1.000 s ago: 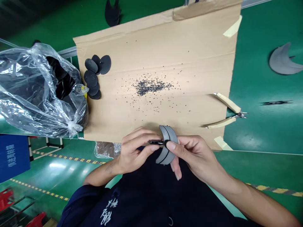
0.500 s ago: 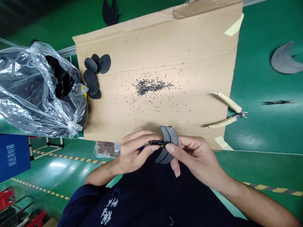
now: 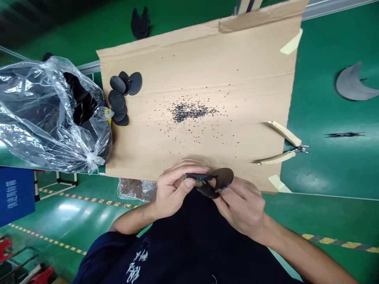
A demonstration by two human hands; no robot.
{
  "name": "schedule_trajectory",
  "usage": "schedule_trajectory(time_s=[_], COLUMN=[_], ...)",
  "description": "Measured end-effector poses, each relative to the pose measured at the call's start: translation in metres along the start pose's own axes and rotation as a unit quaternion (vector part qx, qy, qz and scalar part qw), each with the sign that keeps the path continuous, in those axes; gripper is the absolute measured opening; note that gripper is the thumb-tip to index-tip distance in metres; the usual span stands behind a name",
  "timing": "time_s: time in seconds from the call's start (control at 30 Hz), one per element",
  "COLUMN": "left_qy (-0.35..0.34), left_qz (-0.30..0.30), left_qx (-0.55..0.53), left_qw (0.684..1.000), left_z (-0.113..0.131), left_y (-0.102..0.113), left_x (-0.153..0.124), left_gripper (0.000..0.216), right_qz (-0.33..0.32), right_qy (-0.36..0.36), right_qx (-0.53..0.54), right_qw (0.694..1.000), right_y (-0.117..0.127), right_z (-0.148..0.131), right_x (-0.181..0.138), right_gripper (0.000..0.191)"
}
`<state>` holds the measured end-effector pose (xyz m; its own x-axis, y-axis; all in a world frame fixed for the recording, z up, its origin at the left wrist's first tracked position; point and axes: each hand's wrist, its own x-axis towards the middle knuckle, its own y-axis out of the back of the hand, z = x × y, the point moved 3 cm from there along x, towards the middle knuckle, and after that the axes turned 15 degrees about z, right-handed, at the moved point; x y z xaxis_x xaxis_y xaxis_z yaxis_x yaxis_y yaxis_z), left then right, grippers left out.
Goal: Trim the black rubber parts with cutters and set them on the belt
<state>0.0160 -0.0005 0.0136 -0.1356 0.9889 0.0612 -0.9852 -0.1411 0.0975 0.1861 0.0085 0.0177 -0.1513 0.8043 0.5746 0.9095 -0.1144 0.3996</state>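
My left hand [image 3: 173, 187] pinches the tool [image 3: 197, 176] and my right hand [image 3: 241, 203] grips the part [image 3: 223, 177] over the near edge of the cardboard [image 3: 207, 59]. I'd brace the part firmly and work in short strokes, clear of my fingertips.

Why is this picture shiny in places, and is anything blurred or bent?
Head view: light glares white off the clear plastic bag and the green floor. Head view: the brown cardboard sheet seems wider at its far end, likely distortion. Head view: the thin black tool in the left hand and the dark grey curved plastic piece in the right hand look slightly soft.
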Motion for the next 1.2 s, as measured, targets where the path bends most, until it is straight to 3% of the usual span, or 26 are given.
schedule_trajectory(time_s=[0.17,0.47,0.87,1.03,1.2], left_qy=[0.058,0.029,0.022,0.04,0.007], left_qz=[0.013,0.081,0.118,0.117,0.103], left_qx=[-0.099,-0.14,-0.161,-0.173,-0.124], left_qw=[0.993,0.986,0.98,0.977,0.987], left_z=[-0.006,0.0,-0.007,-0.011,-0.014], left_y=[-0.013,-0.029,-0.035,-0.034,-0.025], left_x=[-0.008,-0.012,-0.014,-0.011,-0.005], left_gripper=[0.045,0.033,0.029,0.032,0.03], right_qz=[0.012,0.031,0.098,0.151,0.142], right_qy=[0.091,0.113,-0.061,-0.085,-0.157], right_qx=[-0.066,-0.082,-0.064,-0.03,0.023], right_qw=[0.994,0.99,0.991,0.984,0.977], right_y=[0.001,0.0,-0.014,-0.021,-0.019], right_z=[-0.001,-0.008,-0.018,-0.013,-0.003], right_x=[-0.005,-0.001,-0.007,-0.008,-0.002], right_gripper=[0.016,0.016,0.016,0.018,0.016])
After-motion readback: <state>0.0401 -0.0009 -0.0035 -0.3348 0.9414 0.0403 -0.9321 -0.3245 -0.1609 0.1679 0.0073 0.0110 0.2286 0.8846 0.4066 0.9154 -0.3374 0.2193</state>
